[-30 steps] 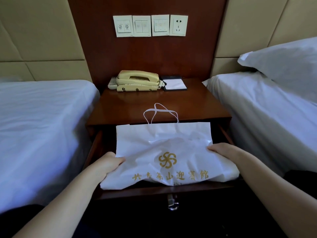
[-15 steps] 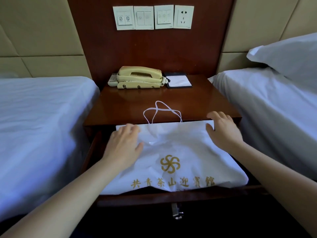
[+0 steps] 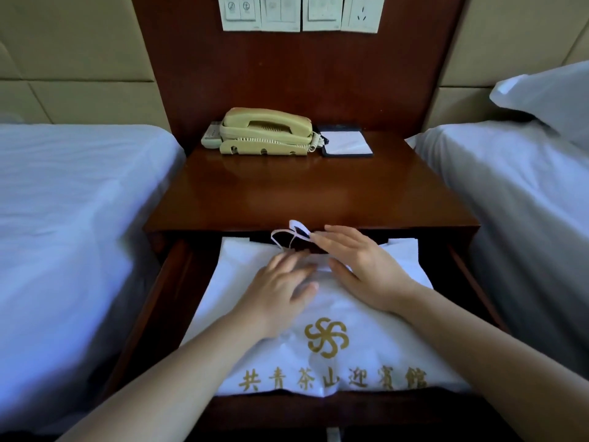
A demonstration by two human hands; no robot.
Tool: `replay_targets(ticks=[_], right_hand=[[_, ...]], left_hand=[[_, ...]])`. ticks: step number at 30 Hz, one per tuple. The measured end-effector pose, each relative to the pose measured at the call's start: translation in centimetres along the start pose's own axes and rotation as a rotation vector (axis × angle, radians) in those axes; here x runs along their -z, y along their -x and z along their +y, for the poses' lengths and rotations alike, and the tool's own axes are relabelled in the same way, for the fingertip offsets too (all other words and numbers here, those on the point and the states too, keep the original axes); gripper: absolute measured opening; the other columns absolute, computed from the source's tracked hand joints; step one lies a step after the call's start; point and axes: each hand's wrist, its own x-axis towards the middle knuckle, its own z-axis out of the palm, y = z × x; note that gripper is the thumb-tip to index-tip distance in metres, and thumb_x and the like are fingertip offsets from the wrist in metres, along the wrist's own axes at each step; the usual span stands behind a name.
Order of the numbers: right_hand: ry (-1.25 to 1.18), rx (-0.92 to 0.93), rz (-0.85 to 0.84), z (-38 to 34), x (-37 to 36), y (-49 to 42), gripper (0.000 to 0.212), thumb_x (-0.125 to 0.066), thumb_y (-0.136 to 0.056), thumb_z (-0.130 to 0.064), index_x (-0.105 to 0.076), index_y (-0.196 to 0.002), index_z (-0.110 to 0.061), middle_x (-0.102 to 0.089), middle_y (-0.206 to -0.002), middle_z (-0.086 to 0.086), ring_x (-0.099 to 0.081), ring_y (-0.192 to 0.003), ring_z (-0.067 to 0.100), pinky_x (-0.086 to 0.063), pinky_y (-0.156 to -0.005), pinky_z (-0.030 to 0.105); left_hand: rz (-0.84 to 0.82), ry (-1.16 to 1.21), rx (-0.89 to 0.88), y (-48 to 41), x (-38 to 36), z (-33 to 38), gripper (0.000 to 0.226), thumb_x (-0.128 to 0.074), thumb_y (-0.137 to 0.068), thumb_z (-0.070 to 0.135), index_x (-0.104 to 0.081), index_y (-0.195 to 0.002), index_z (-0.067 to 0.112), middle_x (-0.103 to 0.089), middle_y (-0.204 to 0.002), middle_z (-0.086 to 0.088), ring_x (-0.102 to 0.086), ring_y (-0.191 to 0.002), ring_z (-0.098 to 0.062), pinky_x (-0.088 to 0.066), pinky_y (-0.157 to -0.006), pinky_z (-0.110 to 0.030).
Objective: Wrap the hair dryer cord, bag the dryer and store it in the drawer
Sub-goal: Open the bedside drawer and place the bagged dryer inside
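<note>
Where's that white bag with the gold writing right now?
The white bag lies flat in the open drawer of the nightstand, low in the head view, under the left hand and right hand.

Dim bluish light is filling the frame; the nightstand top (image 3: 302,193) is reflecting softly, the left hand (image 3: 277,291) is showing blur, edges are bowing.
</note>
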Motion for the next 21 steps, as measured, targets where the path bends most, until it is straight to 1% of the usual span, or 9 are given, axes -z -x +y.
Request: replay_targets(ticks=[2,3,5,7,9,13,16,18,21], right_hand=[[-0.065,-0.044,-0.115,-0.3,-0.1,0.2,0.047,-0.034,-0.094,-0.027,-0.045,-0.139,-0.018,-0.054,-0.137,0.001,-0.049,-0.124,0.02,-0.038,-0.104,0.029],[-0.097,-0.083,-0.169,-0.3,-0.2,0.3,0.049,-0.032,-0.094,-0.031,-0.042,-0.14,-0.022,-0.051,-0.14,-0.001,-0.047,-0.125,0.019,-0.036,-0.105,0.029],[-0.095,-0.152,-0.245,0.0,-0.6,0.1,0.051,-0.028,-0.094,-0.037,-0.034,-0.144,-0.027,-0.041,-0.148,-0.003,-0.04,-0.131,0.019,-0.03,-0.11,0.033],[-0.089,-0.237,-0.328,0.3,-0.9,-0.6,0.048,-0.03,-0.098,-0.037,-0.027,-0.146,-0.033,-0.031,-0.153,-0.006,-0.031,-0.138,0.021,-0.024,-0.114,0.039],[-0.126,-0.349,-0.392,0.5,-1.0,-1.7,0.048,-0.034,-0.099,-0.036,-0.023,-0.145,-0.039,-0.025,-0.155,-0.008,-0.024,-0.142,0.02,-0.018,-0.116,0.038],[-0.096,-0.617,-0.405,1.5,-1.1,-3.2,0.05,-0.025,-0.1,-0.041,-0.014,-0.148,-0.035,-0.018,-0.158,0.0,-0.013,-0.145,0.026,-0.01,-0.116,0.041],[-0.124,-0.78,-0.392,2.3,-1.2,-3.4,0.053,-0.022,-0.099,-0.046,-0.016,-0.149,-0.029,-0.015,-0.159,0.001,-0.011,-0.145,0.027,-0.009,-0.115,0.042],[-0.127,-0.779,-0.392,2.3,-1.0,-3.3,0.055,-0.022,-0.098,-0.048,-0.018,-0.149,-0.026,-0.016,-0.158,0.001,-0.011,-0.146,0.025,-0.01,-0.115,0.042],[-0.113,-0.691,-0.376,1.6,-0.2,-2.1,0.057,-0.025,-0.098,-0.047,-0.022,-0.148,-0.02,-0.016,-0.158,0.002,-0.009,-0.147,0.021,-0.009,-0.118,0.039]], left_hand=[[-0.045,0.083,0.038,-0.1,-0.4,-0.2,0.083,-0.009,-0.071,0.063,-0.039,-0.142,0.033,-0.02,-0.157,0.008,-0.011,-0.145,-0.013,-0.014,-0.117,-0.034],[-0.086,0.105,0.066,-0.1,-0.4,-0.2,0.083,-0.01,-0.07,0.065,-0.034,-0.143,0.035,-0.015,-0.158,0.01,-0.007,-0.146,-0.012,-0.013,-0.118,-0.037],[-0.186,0.119,0.137,-0.2,-0.2,0.1,0.081,-0.013,-0.071,0.066,-0.025,-0.146,0.039,-0.004,-0.16,0.012,0.001,-0.147,-0.008,-0.01,-0.118,-0.041],[-0.265,0.097,0.203,-0.3,0.0,0.2,0.075,-0.017,-0.078,0.065,-0.018,-0.148,0.039,0.003,-0.161,0.008,0.006,-0.147,-0.009,-0.005,-0.118,-0.041],[-0.302,0.06,0.255,-0.7,0.3,0.1,0.063,-0.025,-0.092,0.06,-0.012,-0.149,0.039,0.008,-0.16,0.006,0.01,-0.147,-0.015,0.0,-0.119,-0.039],[-0.309,0.036,0.315,-1.4,0.2,0.0,0.061,-0.027,-0.096,0.055,-0.007,-0.15,0.037,0.008,-0.16,0.008,0.013,-0.146,-0.015,0.004,-0.117,-0.037],[-0.295,0.013,0.345,-2.1,0.0,-0.3,0.061,-0.024,-0.096,0.056,-0.007,-0.15,0.035,0.008,-0.16,0.009,0.015,-0.146,-0.014,0.004,-0.117,-0.038],[-0.294,-0.007,0.357,-2.4,0.0,-0.4,0.061,-0.023,-0.096,0.056,-0.008,-0.15,0.034,0.008,-0.16,0.009,0.014,-0.146,-0.014,0.003,-0.117,-0.038],[-0.291,0.012,0.356,-2.4,0.4,-0.2,0.058,-0.026,-0.097,0.054,-0.015,-0.15,0.033,0.003,-0.161,0.008,0.009,-0.147,-0.014,0.001,-0.116,-0.037]])
